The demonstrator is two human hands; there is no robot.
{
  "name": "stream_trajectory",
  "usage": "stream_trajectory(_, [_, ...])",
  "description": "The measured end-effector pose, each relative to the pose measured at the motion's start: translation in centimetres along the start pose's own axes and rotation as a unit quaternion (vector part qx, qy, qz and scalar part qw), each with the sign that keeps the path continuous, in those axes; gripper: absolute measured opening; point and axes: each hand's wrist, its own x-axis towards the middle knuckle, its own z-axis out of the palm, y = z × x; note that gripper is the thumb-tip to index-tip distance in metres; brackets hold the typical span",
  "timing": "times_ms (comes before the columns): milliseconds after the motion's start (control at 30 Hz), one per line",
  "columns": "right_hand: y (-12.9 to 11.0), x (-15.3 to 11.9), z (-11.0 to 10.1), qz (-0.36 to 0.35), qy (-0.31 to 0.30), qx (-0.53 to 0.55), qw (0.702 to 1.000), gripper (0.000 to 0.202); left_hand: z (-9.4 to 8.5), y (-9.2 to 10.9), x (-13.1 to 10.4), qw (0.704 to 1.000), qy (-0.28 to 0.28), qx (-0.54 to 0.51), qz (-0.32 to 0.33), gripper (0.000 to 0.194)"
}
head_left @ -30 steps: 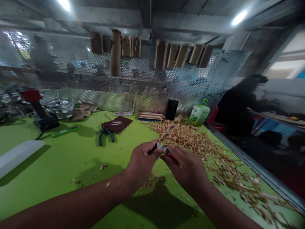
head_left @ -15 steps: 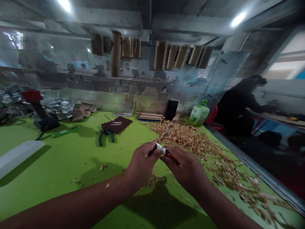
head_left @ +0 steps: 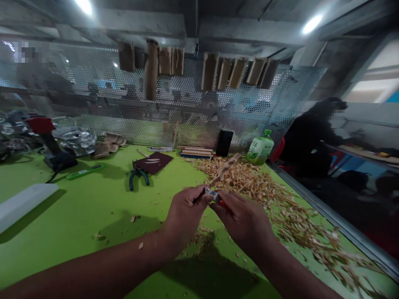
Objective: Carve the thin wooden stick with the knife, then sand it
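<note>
The wooden stick (head_left: 225, 170) rises from my left hand (head_left: 186, 211) toward one o'clock, its far end over the heap of wood shavings (head_left: 274, 199). My left fingers are curled tight round its near end, thumb on top. The knife (head_left: 213, 194) lies across the stick just past that thumb, its bright blade touching the wood; my right hand (head_left: 245, 220) is closed on its red handle, which shows only as a sliver between my fingers.

Loose chips lie on the green table (head_left: 77, 207) under my wrists at six o'clock. At ten o'clock from my hands lie the pliers (head_left: 137, 176) with blue-green grips, touching a dark red card (head_left: 153, 162). At one o'clock stands a green bottle (head_left: 260, 148); its label carries print too blurred to read. Just left of it a black phone (head_left: 225, 143) leans on the perforated metal screen (head_left: 174, 104), which has brown paper bags (head_left: 218, 70) hanging along its top. At two o'clock a person in dark clothes (head_left: 311, 137) sits at another bench.
</note>
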Motion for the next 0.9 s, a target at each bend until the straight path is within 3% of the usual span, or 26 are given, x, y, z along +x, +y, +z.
stream_trajectory(267, [-0.08,-0.11,-0.19,0.004,0.001,-0.001,1.000,0.028,0.12,-0.19,-0.05,1.000,0.000,-0.026,-0.016,0.021])
stream_trajectory(600, [0.26,-0.10,0.09,0.017,-0.026,0.087,0.996,0.025,-0.29,0.16,-0.17,0.997,-0.022,0.066,0.025,0.026])
stream_trajectory(900, [-0.47,-0.15,-0.10,0.024,-0.005,0.022,0.999,0.027,0.01,-0.09,-0.08,1.000,-0.002,0.026,0.008,0.022])
